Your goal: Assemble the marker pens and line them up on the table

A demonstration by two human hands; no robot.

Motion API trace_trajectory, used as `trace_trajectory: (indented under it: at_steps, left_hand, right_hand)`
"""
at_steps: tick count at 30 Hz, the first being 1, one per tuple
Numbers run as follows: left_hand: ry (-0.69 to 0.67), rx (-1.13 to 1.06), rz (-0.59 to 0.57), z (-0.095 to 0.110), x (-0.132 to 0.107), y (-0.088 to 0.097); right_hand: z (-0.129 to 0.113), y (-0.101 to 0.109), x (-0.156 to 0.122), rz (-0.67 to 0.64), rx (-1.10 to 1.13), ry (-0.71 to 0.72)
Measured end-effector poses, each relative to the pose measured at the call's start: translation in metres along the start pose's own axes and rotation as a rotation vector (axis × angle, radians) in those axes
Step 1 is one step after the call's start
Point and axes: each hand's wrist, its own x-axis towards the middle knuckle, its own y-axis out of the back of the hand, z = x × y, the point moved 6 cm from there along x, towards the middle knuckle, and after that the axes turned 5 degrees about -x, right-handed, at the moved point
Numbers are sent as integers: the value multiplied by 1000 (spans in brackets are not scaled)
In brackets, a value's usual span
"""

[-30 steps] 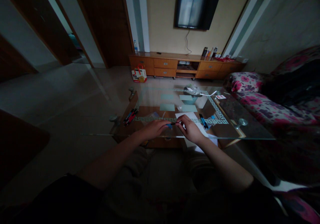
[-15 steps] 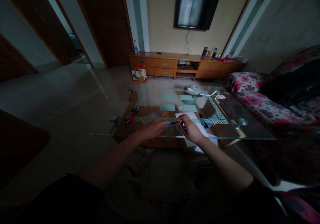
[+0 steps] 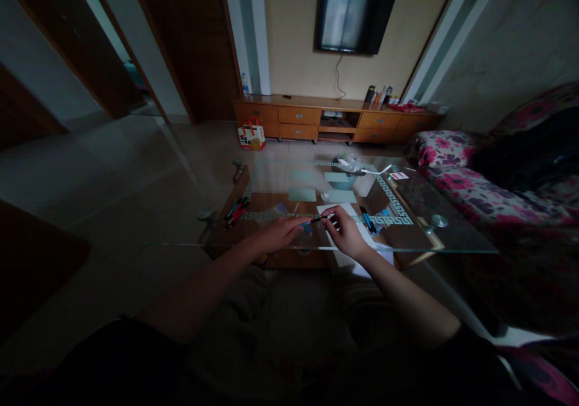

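Over flat glass table (image 3: 271,183), left hand (image 3: 281,231) and right hand (image 3: 344,231) grasp opposite ends of thin dark pen (image 3: 316,219) near white paper (image 3: 363,232).

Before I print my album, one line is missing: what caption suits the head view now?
Left hand and right hand hold a slim, dark, pen-like object over a glass table.

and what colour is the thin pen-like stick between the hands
The thin pen-like stick looks black near the right hand; head view shows it.
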Motion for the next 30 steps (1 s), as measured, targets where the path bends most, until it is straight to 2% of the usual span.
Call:
trace_trajectory:
  at_steps: [4,8,14,20,23,25,28,30]
  left_hand:
    - [-5,17,11,-1,-1,0]
    - [-14,28,16,3,-1,2]
    - [11,37,12,4,-1,4]
    - [27,28,18,2,-3,5]
    - [34,26,14,-2,-4,3]
    - [32,21,9,-4,-5,2]
    - [33,12,8,-8,-5,0]
    - [29,5,8,-9,-5,0]
  right_hand:
    - [14,-6,2,35,280,-164]
    - [17,-6,4,70,478,-270]
    - [15,1,3,124,578,-395]
    - [24,15,5,185,587,-422]
    - [38,38,6,286,449,-373]
    - [50,57,5,335,243,-327]
    - [64,78,2,279,-198,-243]
    - [77,84,-1,178,-409,-249]
